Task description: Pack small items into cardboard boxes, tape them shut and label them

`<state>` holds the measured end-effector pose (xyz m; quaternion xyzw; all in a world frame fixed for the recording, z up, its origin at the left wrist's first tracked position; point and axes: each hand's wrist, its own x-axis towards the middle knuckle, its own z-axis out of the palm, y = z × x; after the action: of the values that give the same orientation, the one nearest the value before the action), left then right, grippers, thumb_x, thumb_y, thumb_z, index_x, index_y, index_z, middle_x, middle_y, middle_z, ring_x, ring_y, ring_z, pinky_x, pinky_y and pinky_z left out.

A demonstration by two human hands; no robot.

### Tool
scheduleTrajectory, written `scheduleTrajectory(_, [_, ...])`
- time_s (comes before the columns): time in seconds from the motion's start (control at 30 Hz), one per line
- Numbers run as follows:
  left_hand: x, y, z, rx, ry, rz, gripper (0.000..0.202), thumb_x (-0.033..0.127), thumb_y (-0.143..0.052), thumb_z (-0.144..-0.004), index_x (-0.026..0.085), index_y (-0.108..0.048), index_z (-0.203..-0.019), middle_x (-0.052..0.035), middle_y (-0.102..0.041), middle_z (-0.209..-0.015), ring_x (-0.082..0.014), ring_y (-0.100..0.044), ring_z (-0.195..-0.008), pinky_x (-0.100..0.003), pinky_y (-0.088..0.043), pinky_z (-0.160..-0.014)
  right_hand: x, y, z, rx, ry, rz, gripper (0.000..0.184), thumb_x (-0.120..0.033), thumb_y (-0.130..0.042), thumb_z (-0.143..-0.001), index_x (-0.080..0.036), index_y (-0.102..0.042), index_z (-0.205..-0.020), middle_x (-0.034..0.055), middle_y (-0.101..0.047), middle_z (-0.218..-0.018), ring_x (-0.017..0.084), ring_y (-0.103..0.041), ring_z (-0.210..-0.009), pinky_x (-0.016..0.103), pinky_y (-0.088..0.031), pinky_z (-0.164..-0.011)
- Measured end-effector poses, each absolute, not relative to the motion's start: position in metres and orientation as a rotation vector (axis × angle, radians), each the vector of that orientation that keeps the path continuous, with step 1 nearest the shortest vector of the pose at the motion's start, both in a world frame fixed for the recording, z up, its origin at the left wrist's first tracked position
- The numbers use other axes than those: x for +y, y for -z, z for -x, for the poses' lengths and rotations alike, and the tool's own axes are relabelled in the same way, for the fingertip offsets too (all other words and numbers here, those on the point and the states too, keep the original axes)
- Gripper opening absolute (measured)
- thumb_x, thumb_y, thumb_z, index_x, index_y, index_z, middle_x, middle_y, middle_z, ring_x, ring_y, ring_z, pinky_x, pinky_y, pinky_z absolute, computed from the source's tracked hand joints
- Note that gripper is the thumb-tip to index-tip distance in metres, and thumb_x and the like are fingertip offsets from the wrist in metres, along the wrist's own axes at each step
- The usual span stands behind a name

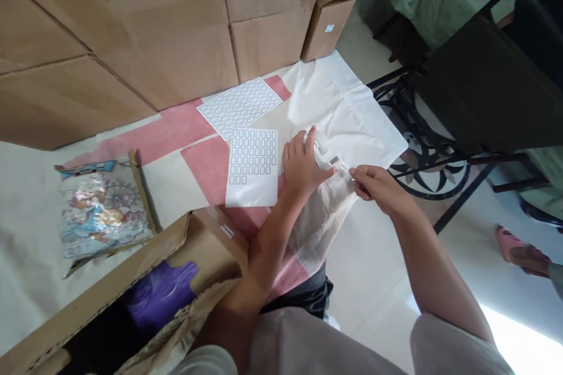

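Observation:
My left hand [302, 165] is wrapped over a small white rounded object [323, 159] near the table's edge. Most of that object is hidden under the palm and fingers, so its kind is unclear. Between the fingertips of my right hand [373, 186] is the end of a narrow clear strip [345, 169]. The strip reaches from the white object, with a small dark patch at its near end. Just left of my left hand lies a sheet of labels [253, 158] with rounded outlines, some rows at its bottom bare. A second label sheet [241, 104] lies partly beneath it.
Large cardboard boxes [185, 29] form a wall behind the table. A shiny printed packet [105, 208] lies at left. An open carton [176, 240] with a purple item [165, 290] stands in front. Right of the cloth-covered table are a dark chair [479, 76] and another person's foot [523, 252].

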<state>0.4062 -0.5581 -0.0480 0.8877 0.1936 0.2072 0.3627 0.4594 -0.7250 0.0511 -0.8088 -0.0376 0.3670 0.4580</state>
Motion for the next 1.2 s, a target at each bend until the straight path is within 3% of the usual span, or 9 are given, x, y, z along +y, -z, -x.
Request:
scheduleTrajectory(0.23, [-0.556, 0.045, -0.405, 0.462, -0.544, -2.279, 0.107, 0.059, -0.083, -0.077, 0.021, -0.031, -0.162, -0.0197, -0.048, -0.160, -0.0362, -0.048, -0.147, -0.054, -0.033, -0.128, -0.721, -0.009, -0.469, -0.038, -0.883, 1.870, 0.071, -0.074, -0.085, -0.072, -0.024, -0.037, -0.056, -0.0063, -0.037, -0.041, 0.006, -0.026, -0.044, 0.027, -0.011, -0.050])
scheduleTrajectory(0.43, [-0.557, 0.042, -0.403, 0.467, -0.551, -2.282, 0.101, 0.059, -0.080, -0.080, 0.020, -0.033, -0.160, -0.0203, -0.049, -0.159, -0.0365, -0.050, -0.145, -0.054, -0.035, -0.127, -0.718, 0.002, -0.472, -0.077, -0.866, 1.932, 0.067, -0.073, -0.083, -0.072, -0.024, -0.041, -0.056, -0.0043, -0.044, -0.040, 0.007, -0.031, -0.041, 0.026, -0.016, -0.047])
scheduleTrajectory(0.67, [-0.556, 0.043, -0.402, 0.467, -0.553, -2.270, 0.111, 0.046, -0.089, -0.070, 0.019, -0.030, -0.161, -0.0205, -0.047, -0.161, -0.0349, -0.047, -0.149, -0.051, -0.036, -0.127, -0.718, 0.008, -0.460, -0.118, -0.609, 2.072, 0.060, -0.043, -0.085, -0.074, -0.025, -0.032, -0.051, -0.0069, -0.038, -0.036, 0.007, -0.035, -0.040, 0.026, -0.022, -0.046])
scheduleTrajectory(0.83, [-0.558, 0.038, -0.402, 0.447, -0.524, -2.246, 0.114, 0.040, -0.090, -0.069, 0.016, -0.029, -0.162, -0.0240, -0.040, -0.166, -0.0387, -0.039, -0.155, -0.057, -0.031, -0.129, -0.734, -0.007, -0.423, -0.173, -0.462, 1.930, 0.060, -0.059, -0.072, -0.086, -0.024, -0.034, -0.056, -0.0041, -0.046, -0.046, 0.009, -0.037, -0.047, 0.027, -0.028, -0.053])
scheduleTrajectory(0.9, [-0.559, 0.028, -0.396, 0.417, -0.594, -2.195, 0.104, 0.039, -0.085, -0.073, 0.016, -0.031, -0.160, -0.0238, -0.037, -0.168, -0.0377, -0.034, -0.159, -0.057, -0.029, -0.130, -0.740, -0.017, -0.401, -0.212, -0.366, 1.772, 0.066, -0.062, -0.075, -0.086, -0.023, -0.030, -0.057, -0.0055, -0.039, -0.052, 0.008, -0.036, -0.048, 0.028, -0.028, -0.054])
scheduleTrajectory(0.97, [-0.560, 0.010, -0.384, 0.355, -0.726, -2.078, 0.075, 0.037, -0.074, -0.083, 0.018, -0.044, -0.149, -0.0198, -0.048, -0.161, -0.0326, -0.043, -0.154, -0.052, -0.032, -0.129, -0.742, -0.030, -0.378, -0.253, -0.313, 1.561, 0.071, -0.062, -0.080, -0.082, -0.022, -0.028, -0.057, -0.0066, -0.033, -0.057, 0.007, -0.031, -0.046, 0.028, -0.024, -0.050])
scheduleTrajectory(1.07, [-0.564, -0.024, -0.353, 0.203, -0.733, -1.798, 0.025, 0.035, -0.056, -0.097, 0.022, -0.062, -0.118, -0.0096, -0.074, -0.118, -0.0230, -0.068, -0.118, -0.041, -0.051, -0.111, -0.741, -0.047, -0.351, -0.321, -0.291, 1.361, 0.071, -0.061, -0.081, -0.083, -0.021, -0.028, -0.058, -0.0074, -0.027, -0.061, 0.006, -0.022, -0.043, 0.028, -0.019, -0.046])
scheduleTrajectory(1.13, [-0.567, -0.044, -0.325, 0.069, -0.572, -1.650, 0.019, 0.038, -0.055, -0.100, 0.023, -0.066, -0.104, -0.0047, -0.075, -0.098, -0.0191, -0.070, -0.096, -0.034, -0.056, -0.094, -0.738, -0.056, -0.339, -0.370, -0.282, 1.319, 0.069, -0.061, -0.079, -0.085, -0.021, -0.029, -0.058, -0.0075, -0.026, -0.060, 0.006, -0.020, -0.043, 0.028, -0.019, -0.045])
scheduleTrajectory(1.2, [-0.570, -0.058, -0.295, -0.038, -0.450, -1.592, 0.019, 0.040, -0.064, -0.097, 0.023, -0.069, -0.100, -0.0031, -0.074, -0.093, -0.0177, -0.069, -0.089, -0.031, -0.057, -0.085, -0.733, -0.060, -0.329, -0.416, -0.299, 1.306, 0.069, -0.063, -0.079, -0.084, -0.022, -0.030, -0.057, -0.0069, -0.028, -0.060, 0.007, -0.021, -0.043, 0.028, -0.019, -0.044])
